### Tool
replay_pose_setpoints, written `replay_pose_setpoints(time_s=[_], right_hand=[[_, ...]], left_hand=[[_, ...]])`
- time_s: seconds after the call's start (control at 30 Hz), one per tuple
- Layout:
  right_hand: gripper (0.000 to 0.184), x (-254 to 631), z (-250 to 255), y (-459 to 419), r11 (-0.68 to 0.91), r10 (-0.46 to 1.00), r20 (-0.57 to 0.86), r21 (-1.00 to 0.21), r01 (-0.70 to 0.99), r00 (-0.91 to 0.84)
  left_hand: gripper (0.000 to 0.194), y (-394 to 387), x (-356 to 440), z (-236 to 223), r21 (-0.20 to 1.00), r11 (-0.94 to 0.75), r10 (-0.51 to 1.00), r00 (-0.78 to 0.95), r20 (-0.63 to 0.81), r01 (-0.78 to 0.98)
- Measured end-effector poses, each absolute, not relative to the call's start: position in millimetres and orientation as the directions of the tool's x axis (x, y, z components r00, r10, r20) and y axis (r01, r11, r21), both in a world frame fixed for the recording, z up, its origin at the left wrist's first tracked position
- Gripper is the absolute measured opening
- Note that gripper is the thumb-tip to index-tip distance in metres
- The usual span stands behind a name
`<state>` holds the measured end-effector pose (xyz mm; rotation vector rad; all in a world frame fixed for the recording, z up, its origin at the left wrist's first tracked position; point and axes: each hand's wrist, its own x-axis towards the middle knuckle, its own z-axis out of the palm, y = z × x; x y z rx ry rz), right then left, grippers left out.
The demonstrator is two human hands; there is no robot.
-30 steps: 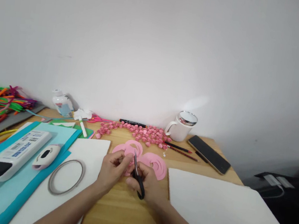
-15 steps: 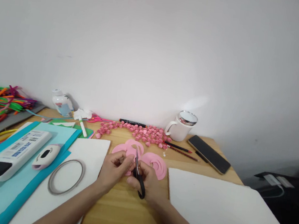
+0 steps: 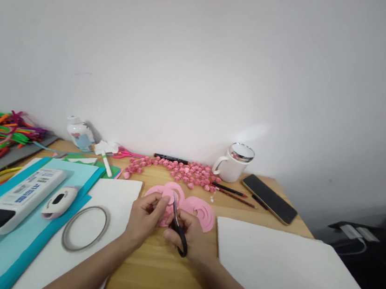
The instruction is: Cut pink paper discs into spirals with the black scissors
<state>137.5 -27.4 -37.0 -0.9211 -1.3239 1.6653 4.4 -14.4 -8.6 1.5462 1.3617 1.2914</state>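
My left hand (image 3: 144,218) pinches a pink paper disc (image 3: 169,195) above the wooden table (image 3: 149,275). My right hand (image 3: 190,236) grips black-handled scissors (image 3: 177,227) whose blades point up into that paper. More pink spiral-cut paper discs (image 3: 202,212) lie flat just behind and to the right of my hands. A scatter of several small pink paper rosebuds (image 3: 182,170) lies further back near the wall.
White sheets lie at right (image 3: 289,273) and left (image 3: 117,191); a grey ring (image 3: 86,228), a white device (image 3: 21,196) and a small oval gadget (image 3: 59,201) rest on blue paper. A mug (image 3: 233,162), phone (image 3: 270,198), pencils (image 3: 232,192), marker (image 3: 171,158), glue bottle (image 3: 80,133) and pipe cleaners (image 3: 0,132) line the back.
The pink paper in my left hand has turned slightly against the scissor blades; both hands stay in the same spot.
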Motion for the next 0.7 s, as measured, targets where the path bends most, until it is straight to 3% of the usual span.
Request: replay_pose_setpoints(time_s=[0.17, 0.5, 0.7], right_hand=[[0.027, 136.8, -35.5, -26.1, -0.065, 0.924, 0.010, -0.981, -0.182, -0.382], [0.019, 135.9, -33.7, -27.1, -0.065, 0.948, -0.019, -0.989, -0.135, -0.318], [0.016, 139.4, -25.5, -23.3, 0.071, 0.996, 0.078, -0.983, -0.169, -0.035]], left_hand=[[0.033, -14.3, 4.6, -7.4, 0.926, -0.203, 0.976, -0.015, 0.219, 0.320], [0.036, -13.9, 4.0, -8.3, 0.936, -0.229, 0.972, 0.020, 0.233, 0.266], [0.033, -8.0, 0.9, -7.8, 0.974, -0.135, 0.984, 0.143, 0.110, 0.181]])
